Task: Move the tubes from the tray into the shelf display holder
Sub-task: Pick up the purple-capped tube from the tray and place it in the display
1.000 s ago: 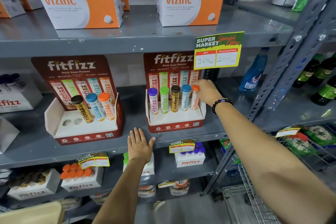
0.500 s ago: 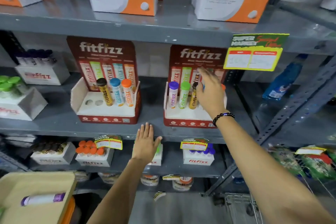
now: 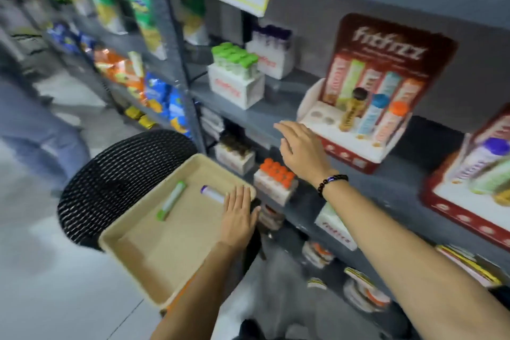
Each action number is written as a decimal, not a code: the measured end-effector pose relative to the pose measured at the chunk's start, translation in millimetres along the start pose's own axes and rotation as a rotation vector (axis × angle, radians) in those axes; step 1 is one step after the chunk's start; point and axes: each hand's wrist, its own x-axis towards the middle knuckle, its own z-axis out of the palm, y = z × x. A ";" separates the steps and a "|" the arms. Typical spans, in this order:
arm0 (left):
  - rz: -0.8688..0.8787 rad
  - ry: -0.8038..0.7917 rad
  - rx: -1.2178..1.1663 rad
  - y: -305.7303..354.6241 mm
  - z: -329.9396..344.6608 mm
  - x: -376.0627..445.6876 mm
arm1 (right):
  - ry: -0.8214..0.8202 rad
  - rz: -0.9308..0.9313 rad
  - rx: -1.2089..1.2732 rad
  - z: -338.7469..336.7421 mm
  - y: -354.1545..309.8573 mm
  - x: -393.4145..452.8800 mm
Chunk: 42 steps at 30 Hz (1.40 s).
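Note:
A beige tray [image 3: 143, 254] rests on a black mesh chair [image 3: 116, 174] at lower left. Inside it lie a green-capped tube [image 3: 171, 204] and a purple-capped tube [image 3: 212, 194]. My left hand [image 3: 238, 217] lies flat and open over the tray's right edge, its fingertips touching the purple-capped tube. My right hand [image 3: 302, 153] hovers open and empty in front of the shelf edge, just left of the red display holder [image 3: 356, 146]. That holder carries a brown, a blue and an orange tube, with two free holes on its left. A second holder [image 3: 455, 201] at right is full.
Grey metal shelves [image 3: 278, 116] run along the right, carrying white boxes of green-capped tubes [image 3: 234, 74], purple-capped ones and, lower down, orange-capped ones [image 3: 276, 176]. Snack packets [image 3: 138, 77] fill the racks at left. A person's legs in jeans [image 3: 36, 124] stand at far left.
The view has swung left and down to the tray. My right hand left the full holder and moved left. My left hand dropped from the shelf edge onto the tray.

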 end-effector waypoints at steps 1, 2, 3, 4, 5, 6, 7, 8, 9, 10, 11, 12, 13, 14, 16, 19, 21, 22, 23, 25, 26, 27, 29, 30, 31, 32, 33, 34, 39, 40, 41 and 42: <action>-0.057 -0.003 0.006 -15.7 1.7 -7.0 | -0.044 -0.030 0.043 16.1 -12.6 6.0; -0.110 0.000 0.019 -29.4 3.3 -14.8 | -0.102 -0.052 0.083 32.8 -23.5 11.1; -0.153 0.007 0.033 -41.1 5.8 -22.3 | -0.172 -0.070 0.104 47.3 -33.4 15.4; -0.189 0.017 0.044 -51.2 9.9 -28.3 | -0.243 -0.090 0.112 62.6 -41.1 19.7; -0.228 0.015 0.049 -59.9 14.8 -33.4 | -0.311 -0.110 0.109 78.0 -47.3 23.5; -0.273 0.002 0.042 -67.7 20.3 -37.0 | -0.376 -0.127 0.104 93.4 -52.3 27.3; -0.320 -0.016 0.028 -74.4 24.7 -40.4 | -0.442 -0.142 0.095 108.7 -56.2 30.3; -0.365 -0.034 0.017 -80.0 30.0 -42.4 | -0.511 -0.151 0.086 124.3 -58.6 32.5; -0.409 -0.052 0.002 -85.1 36.2 -43.1 | -0.582 -0.160 0.076 138.6 -60.9 34.5; -0.452 -0.074 -0.017 -89.4 42.8 -42.6 | -0.654 -0.171 0.062 153.2 -62.5 36.6; -0.491 -0.093 -0.029 -92.8 49.2 -41.4 | -0.716 -0.187 0.042 167.4 -63.6 38.5; -0.523 -0.104 -0.037 -96.0 56.7 -39.2 | -0.772 -0.202 0.018 182.6 -63.1 40.6; -0.548 -0.110 -0.047 -99.2 64.2 -36.2 | -0.818 -0.212 -0.002 197.5 -61.8 42.0; -0.568 -0.115 -0.058 -102.7 71.7 -32.8 | -0.854 -0.206 -0.011 212.9 -60.0 42.9; -0.611 -0.129 -0.084 -108.6 85.8 -25.8 | -0.903 -0.167 -0.009 242.0 -55.9 43.2; -0.660 -0.145 -0.133 -108.6 105.6 -22.7 | -0.967 -0.099 0.008 277.8 -50.8 40.5; -0.697 -0.138 -0.186 -104.7 112.6 -23.6 | -0.994 -0.073 0.018 296.4 -50.3 40.7; -0.714 -0.132 -0.199 -103.2 115.4 -24.6 | -1.004 -0.063 0.019 304.8 -50.7 41.2; -0.729 -0.133 -0.201 -102.5 118.1 -25.7 | -1.015 -0.054 0.017 312.4 -51.4 41.9; -0.745 -0.142 -0.195 -101.8 120.7 -27.0 | -1.029 -0.045 0.014 325.3 -53.3 42.9; -0.747 -0.139 -0.197 -102.0 121.9 -27.5 | -1.032 -0.042 0.016 331.0 -54.5 43.5; -0.745 -0.135 -0.194 -102.4 122.7 -27.6 | -1.033 -0.043 0.017 335.5 -56.2 44.2; -0.746 -0.130 -0.193 -102.9 123.9 -27.4 | -1.031 -0.046 0.020 342.9 -59.4 45.6; -0.745 -0.130 -0.194 -102.9 124.3 -27.3 | -1.032 -0.040 0.017 346.0 -60.7 46.2; -0.744 -0.132 -0.189 -102.9 124.5 -27.4 | -1.035 -0.033 0.012 348.8 -61.7 47.0; -0.740 -0.135 -0.182 -102.9 124.8 -27.4 | -1.036 -0.027 0.010 351.3 -62.4 47.1; -0.739 -0.136 -0.179 -103.0 125.0 -27.7 | -1.031 -0.025 0.013 353.4 -62.6 46.7; -0.737 -0.134 -0.176 -103.2 125.0 -27.9 | -1.019 -0.026 0.023 355.0 -62.4 46.2; -0.726 -0.173 -0.170 -104.1 125.0 -26.9 | -0.960 0.063 0.175 340.4 -53.2 53.9; -0.718 -0.179 -0.176 -103.4 124.1 -27.6 | -0.956 0.086 0.212 333.7 -49.7 56.0; -0.705 -0.190 -0.191 -103.0 121.6 -26.1 | -0.943 0.115 0.239 324.3 -44.7 59.8; -0.702 -0.193 -0.204 -103.7 121.6 -26.9 | -0.934 0.146 0.272 317.2 -42.5 62.5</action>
